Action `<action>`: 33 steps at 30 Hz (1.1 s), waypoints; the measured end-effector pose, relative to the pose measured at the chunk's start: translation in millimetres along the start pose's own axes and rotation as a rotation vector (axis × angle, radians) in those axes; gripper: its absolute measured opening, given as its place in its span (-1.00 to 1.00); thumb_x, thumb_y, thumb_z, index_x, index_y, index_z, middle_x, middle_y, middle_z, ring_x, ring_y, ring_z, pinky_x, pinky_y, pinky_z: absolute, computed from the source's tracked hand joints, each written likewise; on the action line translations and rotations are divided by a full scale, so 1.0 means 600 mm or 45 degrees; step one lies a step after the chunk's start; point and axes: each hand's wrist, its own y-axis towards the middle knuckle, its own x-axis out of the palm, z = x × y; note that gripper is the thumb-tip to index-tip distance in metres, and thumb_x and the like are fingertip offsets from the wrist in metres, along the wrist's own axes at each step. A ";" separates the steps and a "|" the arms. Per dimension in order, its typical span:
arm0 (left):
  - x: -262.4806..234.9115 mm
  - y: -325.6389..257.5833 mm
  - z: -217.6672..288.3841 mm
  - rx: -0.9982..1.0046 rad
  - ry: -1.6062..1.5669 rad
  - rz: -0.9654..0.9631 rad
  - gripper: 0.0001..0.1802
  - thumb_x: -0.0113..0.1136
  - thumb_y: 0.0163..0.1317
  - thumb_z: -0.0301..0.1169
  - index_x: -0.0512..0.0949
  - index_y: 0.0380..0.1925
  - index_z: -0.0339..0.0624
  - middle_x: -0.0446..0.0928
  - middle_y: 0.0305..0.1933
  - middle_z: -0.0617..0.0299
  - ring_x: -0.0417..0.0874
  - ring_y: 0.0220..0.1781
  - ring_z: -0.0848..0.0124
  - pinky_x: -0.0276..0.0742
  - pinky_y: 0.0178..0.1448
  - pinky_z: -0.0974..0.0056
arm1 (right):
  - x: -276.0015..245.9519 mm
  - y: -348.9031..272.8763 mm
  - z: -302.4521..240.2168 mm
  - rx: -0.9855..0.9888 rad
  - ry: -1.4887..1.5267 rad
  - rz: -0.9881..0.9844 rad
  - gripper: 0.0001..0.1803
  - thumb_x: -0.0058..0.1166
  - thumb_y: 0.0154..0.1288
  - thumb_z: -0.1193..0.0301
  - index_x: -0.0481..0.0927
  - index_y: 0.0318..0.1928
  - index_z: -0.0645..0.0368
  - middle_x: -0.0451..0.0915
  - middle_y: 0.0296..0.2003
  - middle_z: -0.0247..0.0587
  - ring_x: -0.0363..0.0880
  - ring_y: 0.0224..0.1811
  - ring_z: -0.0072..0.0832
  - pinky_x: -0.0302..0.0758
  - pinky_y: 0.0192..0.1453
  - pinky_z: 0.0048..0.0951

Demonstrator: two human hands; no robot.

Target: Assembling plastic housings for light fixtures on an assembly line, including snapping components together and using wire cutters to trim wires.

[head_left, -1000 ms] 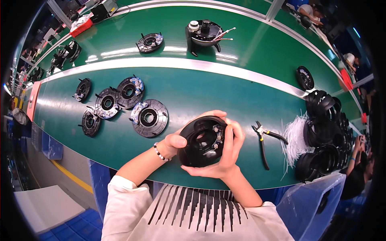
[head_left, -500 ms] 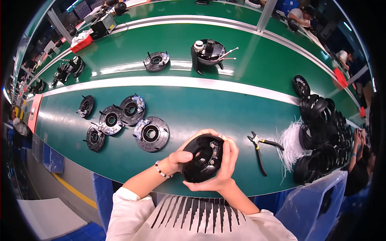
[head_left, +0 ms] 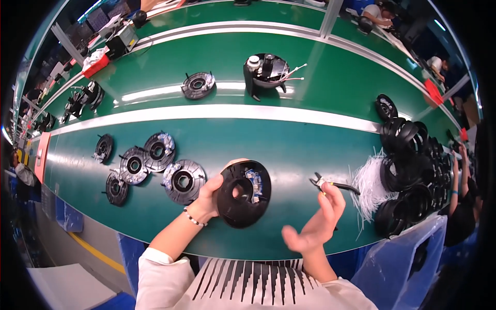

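My left hand [head_left: 209,199] grips a round black plastic part [head_left: 244,194] by its left edge and holds it tilted above the green bench [head_left: 289,150]. The part has a centre hole and small light pieces inside its rim. My right hand [head_left: 316,223] is off the part, fingers spread, palm up, to the right of it. Its fingertips are close to the black-handled pliers [head_left: 333,185] that lie on the bench. A heap of white cable ties [head_left: 373,186] lies just right of the pliers.
Several finished round parts [head_left: 181,181] lie in a cluster left of my hands. A stack of black rings [head_left: 408,170] fills the right end of the bench. More parts [head_left: 198,84] and a fixture [head_left: 268,70] stand on the far lane. Other people work at the right edge.
My right hand has let go of the black part and moved right toward the pliers. My left hand alone now holds the part, turned more face-on.
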 end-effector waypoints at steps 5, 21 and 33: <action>-0.012 0.015 0.013 -0.151 -0.014 0.252 -0.43 -0.10 0.07 -0.25 0.19 0.10 -0.25 0.31 0.09 0.04 0.35 0.10 0.29 0.26 0.17 0.23 | -0.008 0.048 0.020 0.149 0.064 -0.109 -0.58 0.20 -0.30 0.60 0.49 -0.26 0.25 0.41 -0.18 -0.05 0.41 -0.16 -0.27 0.39 -0.09 -0.37; -0.015 0.319 0.165 0.876 2.103 0.419 -0.63 0.02 -0.10 -0.53 0.43 -0.17 -0.26 0.44 -0.08 0.02 0.42 0.02 0.11 0.38 0.01 0.20 | -0.076 0.090 0.105 0.289 -0.792 -1.359 0.24 0.24 -0.49 -0.20 0.08 0.17 0.34 -0.04 0.21 0.19 -0.11 0.25 0.11 -0.17 0.17 0.29; 0.064 0.549 0.137 0.564 3.414 -0.510 -0.87 0.07 -0.04 -0.45 0.57 -0.45 -0.09 0.51 -0.22 0.26 0.37 0.06 0.31 0.08 0.22 -0.16 | -0.175 0.016 0.107 0.333 -0.828 -1.135 -0.26 0.13 -0.40 0.41 0.32 -0.01 0.33 0.29 -0.15 0.00 0.26 -0.14 -0.11 0.26 -0.03 -0.23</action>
